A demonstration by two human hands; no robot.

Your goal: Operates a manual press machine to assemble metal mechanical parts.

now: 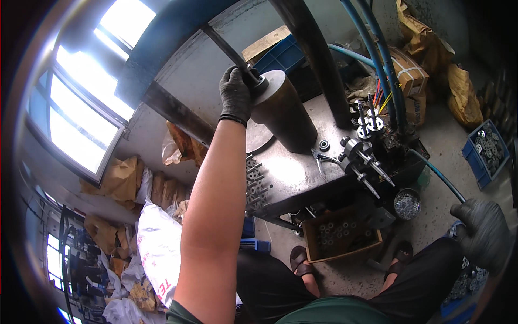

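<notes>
My left hand [234,94], in a dark grey glove, is closed round the lower part of a slim metal rod [224,46]. The rod slants down to a dark metal ring [262,83] on top of a thick steel cylinder [286,113]. That cylinder stands on the metal press table [286,178]. At the far right my gloved right hand [483,232] wraps round the end of a long lever [440,175]. Right of the cylinder lie a small bearing [324,145] and crankshaft-like parts [359,156] with tapered shafts. Glove and rod hide the left fingertips partly.
Thick press columns [315,54] flank the cylinder. Several small pins [254,183] stand on the table's left edge. Below are a box of rings [340,235] and a bowl of small parts [407,204]. A blue crate [488,151] sits right; a white sack [159,243] left.
</notes>
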